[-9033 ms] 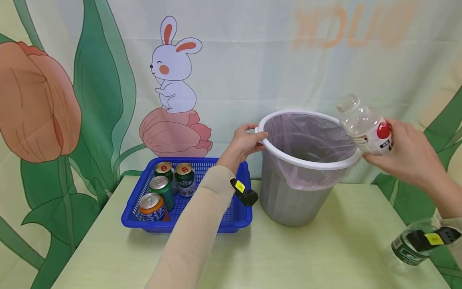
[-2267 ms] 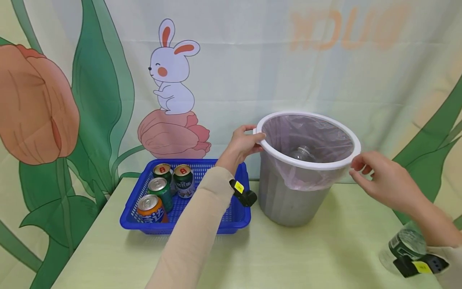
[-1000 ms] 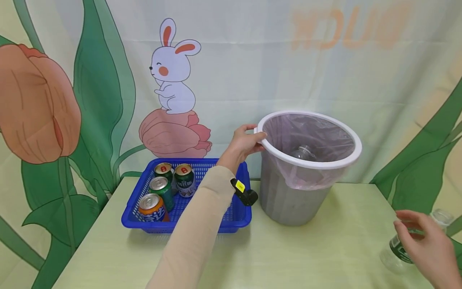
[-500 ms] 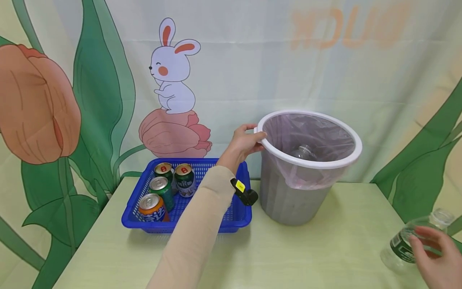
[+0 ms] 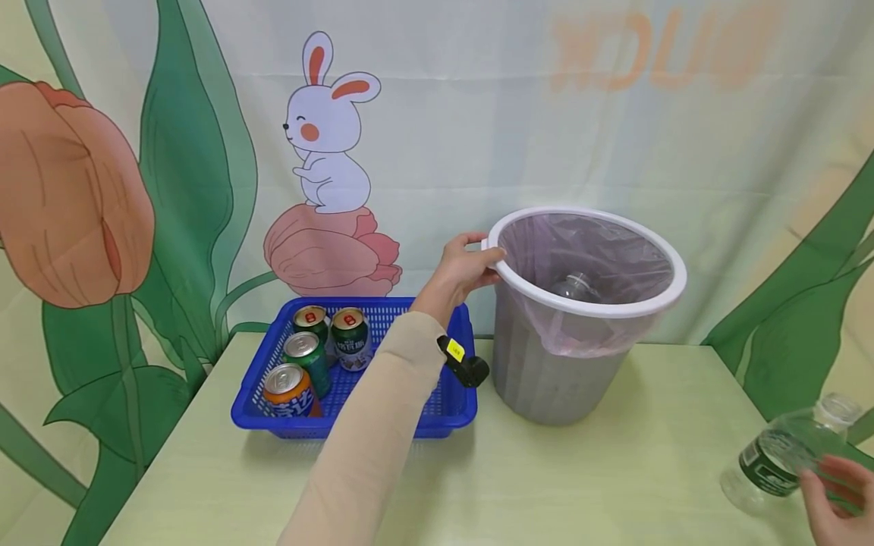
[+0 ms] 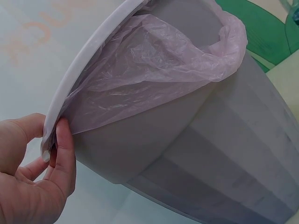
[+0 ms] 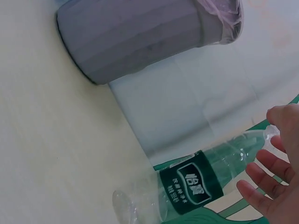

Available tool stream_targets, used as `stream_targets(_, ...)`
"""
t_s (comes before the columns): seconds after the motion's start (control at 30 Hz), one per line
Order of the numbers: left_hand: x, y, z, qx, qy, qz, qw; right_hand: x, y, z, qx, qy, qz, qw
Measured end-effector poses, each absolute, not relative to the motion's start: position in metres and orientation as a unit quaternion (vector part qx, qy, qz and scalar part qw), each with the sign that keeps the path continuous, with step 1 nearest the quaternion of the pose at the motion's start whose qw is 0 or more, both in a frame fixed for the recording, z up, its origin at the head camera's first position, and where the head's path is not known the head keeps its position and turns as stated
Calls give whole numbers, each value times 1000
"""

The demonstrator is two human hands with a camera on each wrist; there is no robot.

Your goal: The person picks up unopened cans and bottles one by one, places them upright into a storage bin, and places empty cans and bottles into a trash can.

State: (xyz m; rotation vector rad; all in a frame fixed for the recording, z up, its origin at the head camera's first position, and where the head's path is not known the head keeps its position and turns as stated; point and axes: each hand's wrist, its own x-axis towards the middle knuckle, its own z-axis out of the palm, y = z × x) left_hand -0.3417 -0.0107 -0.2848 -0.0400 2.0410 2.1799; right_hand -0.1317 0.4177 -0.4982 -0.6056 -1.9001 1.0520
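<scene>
My left hand (image 5: 460,273) pinches the white rim of a grey trash can (image 5: 553,379), thumb on one side and fingers on the other, as the left wrist view shows. A thin pinkish bag (image 6: 154,70) lines the can and folds over its rim. Inside, the neck of a clear plastic bottle (image 5: 576,288) shows. Near the table's right edge stands another clear plastic bottle (image 5: 771,466), uncapped, with a dark green label. Right beside it is my right hand (image 5: 843,493), partly cut off by the frame, its fingers apart and loosely bent around nothing.
Left of the trash can, a blue plastic basket (image 5: 464,402) holds several drink cans, including an orange can (image 5: 290,394) and a green can (image 5: 309,364). My left forearm crosses over the basket. A printed cloth (image 5: 437,136) hangs behind the table (image 5: 519,485).
Earlier my right hand held a clear bottle at the can's rim; that bottle now lies inside. The right hand has since moved down and right beside the green-label bottle. My left hand stays put.
</scene>
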Motion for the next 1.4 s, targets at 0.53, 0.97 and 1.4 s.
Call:
stream_targets(0.53,-343,-12,-285,-13,682,727,76,-134,425,-517,-309,-746,405,430)
stream_targets(0.97,-343,-10,-285,-13,678,731,75,-128,399,-493,-294,-777,439,342)
stream_targets(1.4,-341,-10,-284,-15,679,730,77,-159,466,-551,-309,-822,406,254)
